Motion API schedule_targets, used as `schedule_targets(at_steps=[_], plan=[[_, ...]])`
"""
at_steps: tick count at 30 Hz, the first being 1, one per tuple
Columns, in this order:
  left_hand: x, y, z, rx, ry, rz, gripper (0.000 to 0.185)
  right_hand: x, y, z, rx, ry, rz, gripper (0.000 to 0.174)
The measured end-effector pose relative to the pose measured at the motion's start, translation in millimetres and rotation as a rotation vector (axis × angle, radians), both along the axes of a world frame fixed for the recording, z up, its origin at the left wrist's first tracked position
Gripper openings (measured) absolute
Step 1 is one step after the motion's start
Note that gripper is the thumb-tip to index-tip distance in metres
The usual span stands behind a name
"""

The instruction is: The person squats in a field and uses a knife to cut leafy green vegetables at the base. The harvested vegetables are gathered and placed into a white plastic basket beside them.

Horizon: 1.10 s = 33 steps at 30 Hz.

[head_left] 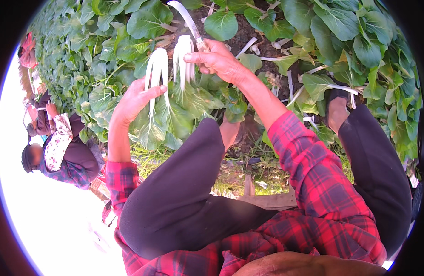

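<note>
My left hand (137,98) is closed around a leafy green with white stalks (158,65), its cut base up and its leaves hanging down. Just right of it, a second white-stalked leafy green (183,62) hangs the same way against my right hand (217,60). That same hand grips the handle of a curved harvesting knife (188,19), its blade pointing up and left. Whether the right fingers also hold the second plant is partly hidden. Leafy plants (150,20) grow behind both hands.
Cut stalks and loose leaves (315,82) lie on the soil at the right. My knees and feet flank the near ground. A wooden frame (270,200) is beneath me. A crouching person (70,151) is at the left, with other people farther up along the plants.
</note>
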State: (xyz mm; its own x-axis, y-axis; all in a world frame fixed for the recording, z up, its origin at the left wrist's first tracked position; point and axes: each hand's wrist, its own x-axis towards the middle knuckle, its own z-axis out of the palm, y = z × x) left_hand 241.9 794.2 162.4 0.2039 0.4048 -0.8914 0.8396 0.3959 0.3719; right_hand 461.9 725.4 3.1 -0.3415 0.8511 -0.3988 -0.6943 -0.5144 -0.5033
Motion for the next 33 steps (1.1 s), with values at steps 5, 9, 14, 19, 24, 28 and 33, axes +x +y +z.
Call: schedule_targets(at_steps=[5, 9, 14, 19, 24, 28, 33], plan=[[4, -28, -18, 0.156, -0.339, 0.102, 0.055, -22, -7, -2, 0.004, 0.017, -0.025, 0.038], [-11, -43, -59, -0.039, -0.378, 0.465, 0.061, -55, -19, 3, -0.019, 0.017, 0.033, 0.034], [-2, -33, -64, 0.260, -0.060, 0.070, 0.064, -54, -23, -24, -0.169, -0.500, 0.257, 0.038], [25, -14, -62, 0.971, 0.198, -0.805, 0.057, -42, 3, -51, 0.031, -1.130, 0.256, 0.046], [16, 41, -96, 0.788, 0.650, -1.098, 0.047, -58, 43, -56, 0.122, -1.267, 0.287, 0.044], [-10, 43, -109, 0.739, 0.677, -1.108, 0.046, -67, 55, -67, 0.031, -1.187, 0.395, 0.046], [-19, 34, -111, 0.851, 0.605, -1.051, 0.039, -76, 72, -76, -0.089, -1.044, 0.491, 0.041]])
